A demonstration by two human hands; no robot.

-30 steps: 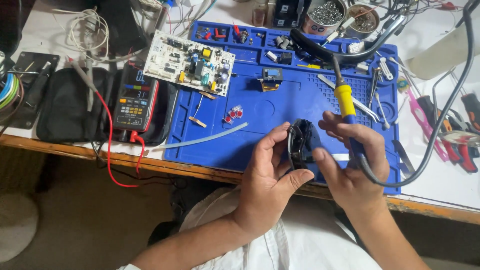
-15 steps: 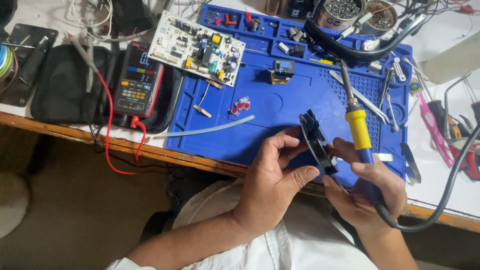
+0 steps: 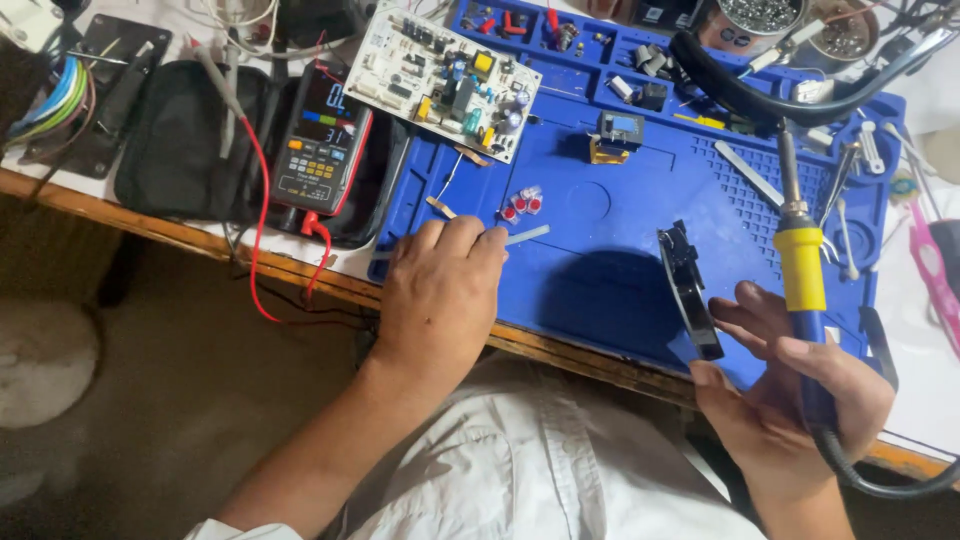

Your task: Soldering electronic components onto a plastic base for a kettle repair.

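My left hand rests on the front left of the blue work mat, its fingers curled over a thin clear tube that lies flat there. My right hand is at the mat's front right edge. It grips a soldering iron with a yellow and blue handle, tip pointing away from me. The same hand's fingers steady a small black fan held on edge beside the iron. The two hands are well apart.
A white circuit board lies at the mat's back left, with small red parts near the tube. A multimeter with red leads sits on a black pouch. Metal tools and tins of parts crowd the back right.
My left hand has let go of the black fan and moved left onto the clear tube. My right hand now holds the fan and soldering iron alone.
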